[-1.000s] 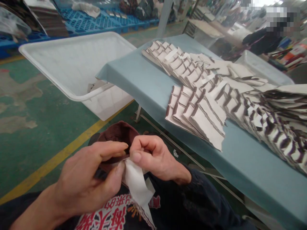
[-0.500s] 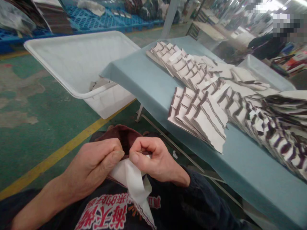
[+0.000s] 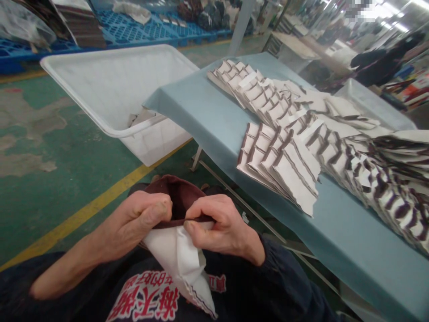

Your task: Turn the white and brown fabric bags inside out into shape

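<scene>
Close to my body, both hands pinch the edge of a brown and white fabric piece point(image 3: 172, 250). My left hand point(image 3: 145, 214) is closed on the edge at its left end. A short way to the right, my right hand point(image 3: 221, 226) grips the same edge between thumb and curled forefinger. A strip of brown edge stretches between the two hands. The white side hangs down over my dark printed apron point(image 3: 150, 290), and the brown side point(image 3: 177, 192) bulges out beyond my hands.
A blue-covered table point(image 3: 214, 129) runs along the right, bearing overlapping rows of white pieces with dark edges point(image 3: 278, 165). Left of it stands a white plastic bin point(image 3: 117, 89) on the green floor. Blue pallets point(image 3: 127, 27) lie behind, and a person in dark clothes point(image 3: 385, 60) is at far right.
My hands have drawn slightly apart, and more of the brown edge shows between them. The white fabric has spread flatter below. The whole view has shifted slightly.
</scene>
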`<state>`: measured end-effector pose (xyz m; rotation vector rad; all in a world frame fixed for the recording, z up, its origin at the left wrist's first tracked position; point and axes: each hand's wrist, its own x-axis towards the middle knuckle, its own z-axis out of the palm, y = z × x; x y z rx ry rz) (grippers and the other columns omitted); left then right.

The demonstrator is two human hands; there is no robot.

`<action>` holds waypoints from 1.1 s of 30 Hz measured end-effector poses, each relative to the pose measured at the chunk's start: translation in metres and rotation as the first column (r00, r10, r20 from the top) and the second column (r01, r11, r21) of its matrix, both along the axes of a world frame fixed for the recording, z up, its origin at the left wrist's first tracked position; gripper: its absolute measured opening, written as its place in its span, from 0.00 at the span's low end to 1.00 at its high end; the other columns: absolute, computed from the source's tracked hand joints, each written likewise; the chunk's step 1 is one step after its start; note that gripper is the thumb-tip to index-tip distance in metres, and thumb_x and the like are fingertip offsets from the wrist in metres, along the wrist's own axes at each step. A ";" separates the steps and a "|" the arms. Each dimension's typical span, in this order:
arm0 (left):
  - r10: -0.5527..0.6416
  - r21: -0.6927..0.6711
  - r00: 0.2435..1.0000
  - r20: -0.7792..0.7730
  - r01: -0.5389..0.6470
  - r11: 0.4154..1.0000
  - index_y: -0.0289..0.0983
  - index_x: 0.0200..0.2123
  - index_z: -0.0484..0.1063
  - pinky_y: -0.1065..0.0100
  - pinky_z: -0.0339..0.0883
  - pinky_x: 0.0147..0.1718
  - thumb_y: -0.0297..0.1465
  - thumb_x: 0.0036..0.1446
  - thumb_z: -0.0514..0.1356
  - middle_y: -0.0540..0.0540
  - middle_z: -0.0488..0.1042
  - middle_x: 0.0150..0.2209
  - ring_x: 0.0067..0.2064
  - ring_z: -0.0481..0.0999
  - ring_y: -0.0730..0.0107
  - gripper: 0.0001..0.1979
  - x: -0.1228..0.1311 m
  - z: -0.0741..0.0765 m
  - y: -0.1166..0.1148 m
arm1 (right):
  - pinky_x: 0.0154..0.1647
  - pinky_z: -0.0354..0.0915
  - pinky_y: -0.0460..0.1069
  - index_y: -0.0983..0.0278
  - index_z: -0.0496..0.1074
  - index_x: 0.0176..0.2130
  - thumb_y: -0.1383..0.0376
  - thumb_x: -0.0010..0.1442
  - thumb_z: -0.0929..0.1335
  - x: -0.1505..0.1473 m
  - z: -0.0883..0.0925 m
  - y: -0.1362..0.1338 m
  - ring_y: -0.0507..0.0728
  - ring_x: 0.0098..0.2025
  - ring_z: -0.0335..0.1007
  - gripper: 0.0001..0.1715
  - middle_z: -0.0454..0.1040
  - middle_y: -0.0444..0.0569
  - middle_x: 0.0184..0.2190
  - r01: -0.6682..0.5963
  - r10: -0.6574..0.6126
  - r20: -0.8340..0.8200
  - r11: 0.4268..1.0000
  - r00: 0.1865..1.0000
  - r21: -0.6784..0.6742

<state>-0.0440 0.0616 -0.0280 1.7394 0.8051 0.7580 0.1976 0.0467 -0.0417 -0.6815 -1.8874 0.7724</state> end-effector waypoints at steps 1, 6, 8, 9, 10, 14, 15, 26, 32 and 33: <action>-0.022 -0.023 1.000 -0.006 0.022 0.999 0.43 0.25 0.62 0.64 0.50 0.20 0.71 0.82 0.50 0.56 0.58 0.22 0.23 0.56 0.71 0.44 -0.001 0.001 0.000 | 0.29 0.64 0.44 0.59 0.75 0.35 0.72 0.66 0.71 0.002 0.000 0.001 0.48 0.24 0.68 0.09 0.78 0.37 0.26 -0.002 0.001 0.024 0.999 1.000 0.041; -0.055 -0.092 0.998 -0.014 0.054 0.994 0.43 0.27 0.65 0.68 0.50 0.21 0.56 0.83 0.62 0.57 0.59 0.23 0.24 0.57 0.71 0.33 -0.001 -0.006 0.000 | 0.29 0.64 0.44 0.59 0.74 0.35 0.72 0.65 0.71 0.002 0.000 0.001 0.48 0.24 0.68 0.09 0.76 0.36 0.26 -0.010 0.009 0.045 1.000 0.999 0.024; -0.046 -0.106 0.999 0.024 0.048 0.993 0.43 0.26 0.64 0.68 0.49 0.22 0.49 0.81 0.65 0.58 0.58 0.23 0.24 0.56 0.72 0.30 -0.001 -0.011 0.001 | 0.27 0.64 0.44 0.58 0.72 0.34 0.71 0.65 0.72 -0.003 -0.001 -0.002 0.48 0.23 0.66 0.09 0.74 0.36 0.25 -0.034 0.034 -0.005 0.997 0.999 -0.070; -0.043 -0.116 0.998 0.051 0.048 0.992 0.43 0.26 0.63 0.68 0.48 0.21 0.48 0.80 0.66 0.58 0.57 0.23 0.23 0.55 0.73 0.30 0.000 -0.014 0.002 | 0.26 0.64 0.44 0.58 0.71 0.33 0.70 0.65 0.73 -0.005 -0.001 -0.004 0.48 0.22 0.64 0.10 0.73 0.36 0.25 -0.050 0.046 -0.035 0.991 0.998 -0.126; -0.035 -0.122 0.996 0.079 0.045 0.991 0.43 0.25 0.62 0.68 0.47 0.21 0.48 0.79 0.68 0.58 0.56 0.22 0.23 0.54 0.73 0.31 0.000 -0.016 0.002 | 0.25 0.63 0.44 0.58 0.70 0.33 0.69 0.65 0.73 -0.009 0.000 -0.007 0.48 0.22 0.62 0.11 0.72 0.36 0.24 -0.070 0.057 -0.074 0.981 0.996 -0.182; 0.027 -0.105 0.987 0.160 -0.010 0.994 0.44 0.24 0.58 0.66 0.48 0.21 0.58 0.76 0.69 0.58 0.56 0.21 0.22 0.54 0.73 0.37 0.011 -0.026 0.001 | 0.22 0.59 0.44 0.57 0.67 0.33 0.66 0.68 0.75 -0.025 -0.001 -0.020 0.47 0.21 0.56 0.15 0.67 0.35 0.24 -0.176 0.092 -0.234 0.913 0.968 -0.367; 0.052 -0.096 0.983 0.179 -0.036 0.995 0.44 0.24 0.57 0.65 0.49 0.21 0.60 0.77 0.68 0.58 0.57 0.20 0.22 0.54 0.72 0.39 0.016 -0.029 0.000 | 0.22 0.59 0.44 0.56 0.67 0.33 0.66 0.68 0.75 -0.029 -0.002 -0.022 0.47 0.21 0.56 0.15 0.67 0.35 0.24 -0.199 0.096 -0.279 0.907 0.956 -0.372; 0.139 0.113 0.961 0.237 -0.169 0.979 0.43 0.27 0.64 0.61 0.57 0.25 0.75 0.80 0.45 0.54 0.66 0.24 0.25 0.61 0.67 0.45 0.034 -0.040 -0.004 | 0.31 0.66 0.46 0.57 0.72 0.39 0.66 0.77 0.74 -0.011 0.002 -0.005 0.50 0.26 0.66 0.12 0.75 0.37 0.28 -0.109 0.102 -0.107 0.992 0.989 -0.060; 0.039 0.351 0.997 0.070 -0.061 0.934 0.42 0.33 0.75 0.61 0.66 0.36 0.62 0.89 0.48 0.50 0.77 0.30 0.31 0.73 0.64 0.39 0.005 0.008 0.000 | 0.36 0.69 0.48 0.58 0.75 0.44 0.62 0.85 0.71 0.002 0.008 0.004 0.52 0.29 0.72 0.11 0.78 0.41 0.31 -0.067 0.054 0.116 0.991 0.992 0.112; 0.037 0.371 0.999 0.036 -0.048 0.927 0.42 0.33 0.73 0.61 0.66 0.35 0.59 0.91 0.46 0.51 0.76 0.29 0.31 0.73 0.64 0.38 0.004 0.014 -0.001 | 0.36 0.68 0.48 0.58 0.75 0.44 0.62 0.85 0.70 0.003 0.009 0.004 0.52 0.28 0.71 0.11 0.78 0.41 0.31 -0.066 0.045 0.151 0.988 0.988 0.137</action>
